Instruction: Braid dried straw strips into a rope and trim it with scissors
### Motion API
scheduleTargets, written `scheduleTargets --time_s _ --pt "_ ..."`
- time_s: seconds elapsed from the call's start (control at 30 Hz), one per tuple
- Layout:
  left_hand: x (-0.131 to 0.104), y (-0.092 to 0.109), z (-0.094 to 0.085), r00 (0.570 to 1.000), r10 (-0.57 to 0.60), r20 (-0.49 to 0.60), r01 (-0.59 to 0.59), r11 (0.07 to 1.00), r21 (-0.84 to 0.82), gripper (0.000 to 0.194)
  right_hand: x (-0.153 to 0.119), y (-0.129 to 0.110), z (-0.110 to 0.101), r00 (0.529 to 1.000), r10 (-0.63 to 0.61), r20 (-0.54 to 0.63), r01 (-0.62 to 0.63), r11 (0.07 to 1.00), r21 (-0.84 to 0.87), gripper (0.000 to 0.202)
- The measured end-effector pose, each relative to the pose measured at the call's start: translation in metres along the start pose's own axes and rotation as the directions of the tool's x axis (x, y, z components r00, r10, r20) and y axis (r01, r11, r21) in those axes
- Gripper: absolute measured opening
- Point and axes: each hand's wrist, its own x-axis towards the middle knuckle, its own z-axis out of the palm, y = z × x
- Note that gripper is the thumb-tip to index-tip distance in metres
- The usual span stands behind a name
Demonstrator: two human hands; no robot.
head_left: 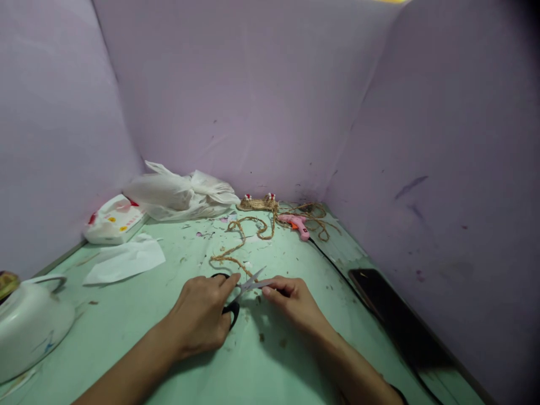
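Black-handled scissors [248, 284] are in my left hand [206, 312], its fingers in and around the handles. The blades are spread and point right, towards my right hand [295, 301], whose thumb and fingers are pinched together at the blade tips. What the right fingertips hold is too small to make out. A braided brown twine [230, 259] winds across the green table, its near end at the scissor blades. Its far end runs up to a woven twine piece [257, 205] with small red and white decorations near the back wall.
A pink glue gun [298, 225] with a black cord lies by loose twine [323, 225]. Back left are a white plastic bag [181, 194], tissue pack [118, 219] and white sheet [126, 261]. A white bowl [34, 326] stands left, a dark phone [396, 315] right. Walls enclose the table [189, 382].
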Motion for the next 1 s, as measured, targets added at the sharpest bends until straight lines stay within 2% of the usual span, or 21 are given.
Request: scheduleTargets --time_s 0.23,0.43,0.63,0.77,0.9,1.0 --pt "-0.001 0.001 -0.009 0.997 0.027 0.077 -0.024 0.999 -0.034 0.059 0.001 0.006 -0.002 0.994 -0.086 0.066 0.092 0.992 -0.091 0.027" --pt "-0.002 0.004 -0.018 0.993 0.013 0.113 -0.003 0.996 -0.087 0.042 0.001 0.003 -0.004 0.983 -0.152 0.107 0.162 0.982 -0.097 0.023" --pt "-0.001 0.000 -0.011 0.991 0.064 0.115 -0.061 0.998 -0.029 0.048 0.001 0.003 -0.002 0.992 -0.101 0.076 0.109 0.989 -0.099 0.022" --pt "0.000 -0.005 -0.005 0.991 0.090 0.103 -0.091 0.996 -0.004 0.046 0.001 0.000 -0.002 0.996 0.003 0.084 0.000 0.999 -0.042 0.021" --pt "-0.001 -0.007 -0.005 0.991 0.095 0.093 -0.092 0.995 -0.028 0.046 0.000 -0.003 -0.003 0.990 0.087 0.110 -0.093 0.994 0.054 0.019" --pt "-0.001 -0.007 -0.007 0.991 0.090 0.098 -0.083 0.993 -0.080 0.044 -0.001 -0.005 -0.002 0.989 0.082 0.120 -0.092 0.993 0.080 0.020"
